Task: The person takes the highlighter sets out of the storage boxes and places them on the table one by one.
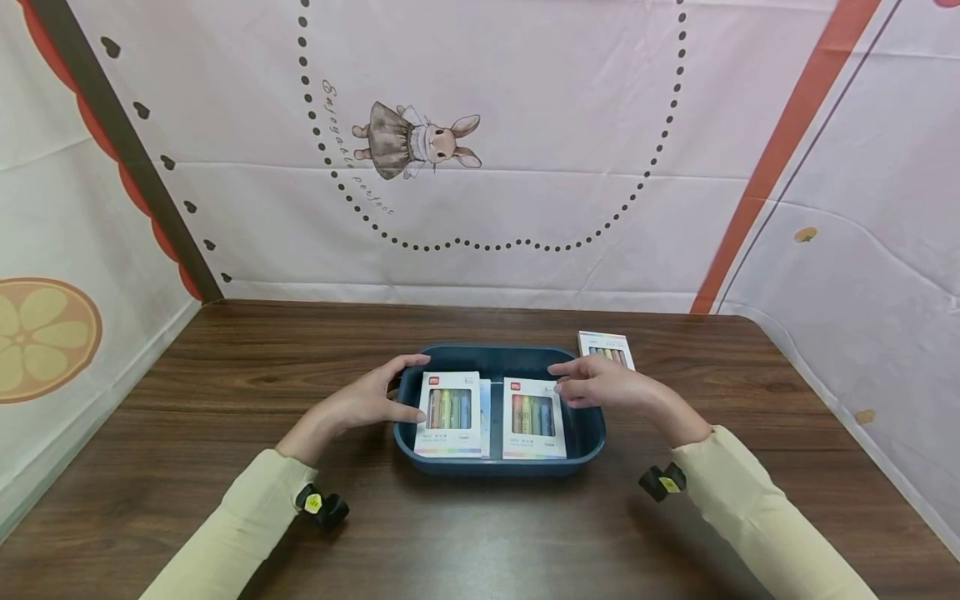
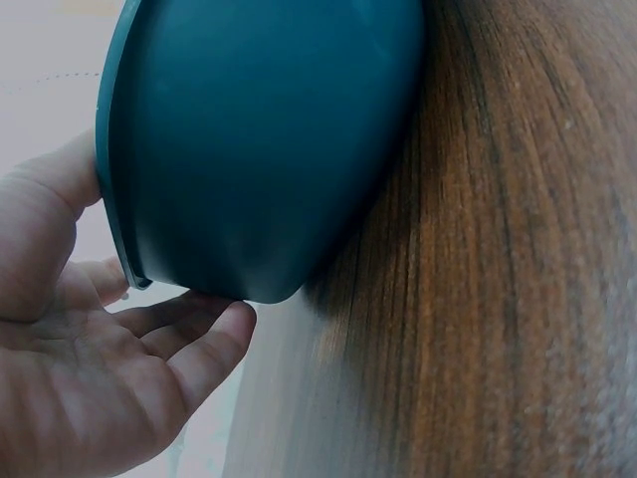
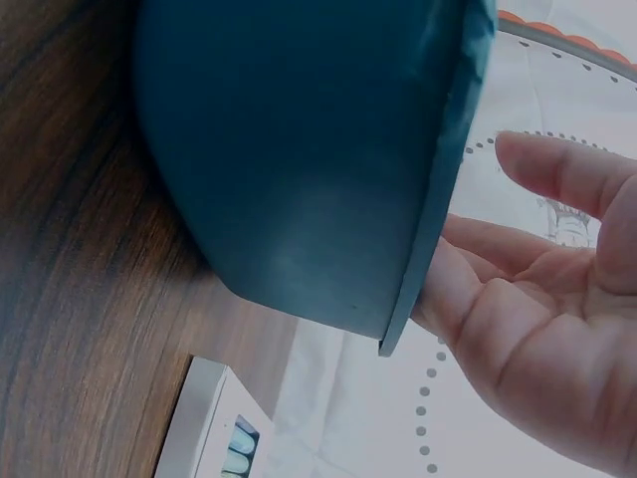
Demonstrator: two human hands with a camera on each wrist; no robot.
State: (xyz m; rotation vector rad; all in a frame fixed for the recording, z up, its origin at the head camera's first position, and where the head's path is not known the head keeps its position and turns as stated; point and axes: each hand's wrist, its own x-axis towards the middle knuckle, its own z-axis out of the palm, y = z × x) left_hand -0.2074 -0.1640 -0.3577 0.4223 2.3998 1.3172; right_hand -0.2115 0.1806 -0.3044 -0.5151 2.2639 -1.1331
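Observation:
A dark blue plastic bin (image 1: 498,468) stands on the table, holding two white boxes of coloured sticks, apparently crayons: the left box (image 1: 447,446) and the right box (image 1: 534,450). Part of another pale box (image 1: 485,421) shows beneath the left one. My left hand (image 1: 369,398) grips the bin's left end, its thumb over the rim and other fingers against the outer wall (image 2: 269,149). Reaching over the right rim, my right hand (image 1: 609,385) has loosely extended fingers near the right box; its thumb (image 3: 557,169) stands apart from the bin. Whether those fingertips touch the box, I cannot tell.
Behind the bin's right end, a similar white box (image 1: 604,340) lies on the brown wooden table (image 1: 480,533), close to my right hand. A printed cloth (image 1: 525,208) rises along the table's back edge and both sides.

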